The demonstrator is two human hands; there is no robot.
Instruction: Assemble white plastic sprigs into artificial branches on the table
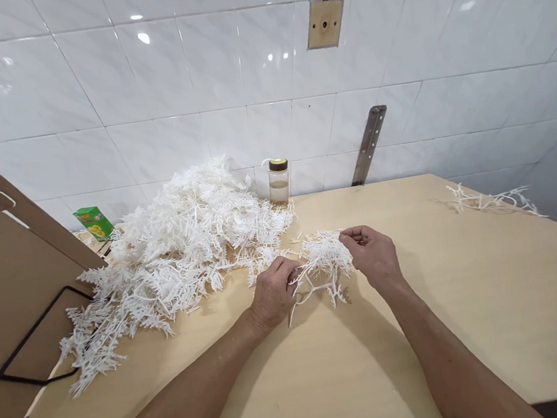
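Observation:
A white artificial branch (325,255) with fine feathery twigs is held between my two hands, just over the table (471,308). My left hand (274,295) is closed around its bare stem at the left, and the stem's end pokes out below the fingers. At the right edge of the twigs, my right hand (373,254) pinches some tips between thumb and fingers. Close to my left hand lies a big heap of similar white sprigs (181,233), spread over the table's left side.
Behind the heap stand a capped clear jar (279,183) and a green box (94,223). At far left is a cardboard box (19,279) with a black wire frame (11,353). Bare white stems (496,200) lie at the back right. A metal bracket (369,145) leans on the tiled wall.

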